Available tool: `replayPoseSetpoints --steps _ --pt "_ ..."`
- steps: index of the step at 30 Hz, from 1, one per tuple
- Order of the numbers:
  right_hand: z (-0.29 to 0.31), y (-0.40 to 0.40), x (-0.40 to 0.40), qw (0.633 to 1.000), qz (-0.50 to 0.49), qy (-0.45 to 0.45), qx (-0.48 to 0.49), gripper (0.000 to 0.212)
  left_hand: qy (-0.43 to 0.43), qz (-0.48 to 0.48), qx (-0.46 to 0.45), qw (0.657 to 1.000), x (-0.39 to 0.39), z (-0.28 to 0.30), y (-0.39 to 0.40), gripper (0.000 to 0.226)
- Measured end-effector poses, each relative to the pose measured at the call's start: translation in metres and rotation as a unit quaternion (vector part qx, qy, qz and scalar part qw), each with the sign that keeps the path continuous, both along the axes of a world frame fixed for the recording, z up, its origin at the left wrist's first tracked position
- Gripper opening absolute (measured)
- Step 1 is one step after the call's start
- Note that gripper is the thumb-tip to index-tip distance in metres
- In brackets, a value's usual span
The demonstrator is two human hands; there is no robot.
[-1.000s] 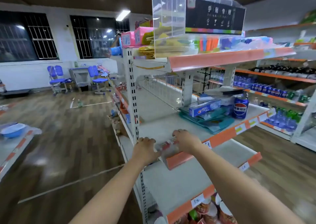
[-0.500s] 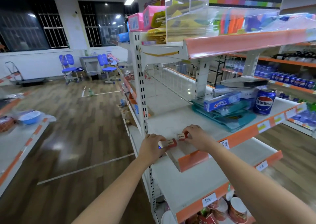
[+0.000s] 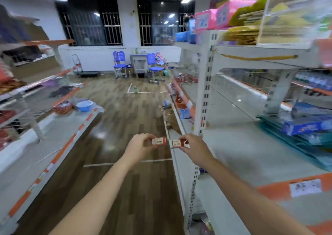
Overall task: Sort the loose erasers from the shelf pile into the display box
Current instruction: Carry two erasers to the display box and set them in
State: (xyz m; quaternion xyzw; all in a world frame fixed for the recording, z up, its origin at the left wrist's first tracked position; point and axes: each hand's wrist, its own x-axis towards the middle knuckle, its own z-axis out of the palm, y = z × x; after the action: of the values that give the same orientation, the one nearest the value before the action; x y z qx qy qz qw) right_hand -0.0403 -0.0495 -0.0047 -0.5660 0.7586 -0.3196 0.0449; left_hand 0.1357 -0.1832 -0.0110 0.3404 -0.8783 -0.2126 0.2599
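left hand (image 3: pixel 139 145) pinching eraser (image 3: pixel 159 141), right hand (image 3: pixel 195 148) pinching another eraser (image 3: pixel 177 143)

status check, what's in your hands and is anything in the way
Left hand pinching one eraser, right hand pinching another eraser. Both held out over the aisle floor, beside the shelf. Nothing between the hands.

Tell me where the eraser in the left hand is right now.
In the head view, the left hand's eraser is pinched by the left hand at frame centre, over the aisle floor, just left of the right hand's eraser and the shelf upright.
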Motion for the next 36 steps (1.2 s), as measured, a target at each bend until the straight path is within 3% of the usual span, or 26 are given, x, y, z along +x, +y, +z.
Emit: replayPoseSetpoints --steps 9,18,36 --pt "-0.019 -0.162 0.042 1.0 0.007 -0.001 0.015 0.026 -0.009 0.02 0.021 1.0 0.066 -0.001 -0.152 0.027" --pt "-0.018 -0.322 0.057 1.0 0.014 -0.015 -0.008 0.028 0.028 0.032 0.038 0.998 0.072 -0.003 -0.302 0.025" --pt "0.016 -0.656 -0.101 0.999 0.04 0.031 -0.001 0.03 0.083 0.042 0.067 0.993 -0.06 0.01 -0.629 0.028"
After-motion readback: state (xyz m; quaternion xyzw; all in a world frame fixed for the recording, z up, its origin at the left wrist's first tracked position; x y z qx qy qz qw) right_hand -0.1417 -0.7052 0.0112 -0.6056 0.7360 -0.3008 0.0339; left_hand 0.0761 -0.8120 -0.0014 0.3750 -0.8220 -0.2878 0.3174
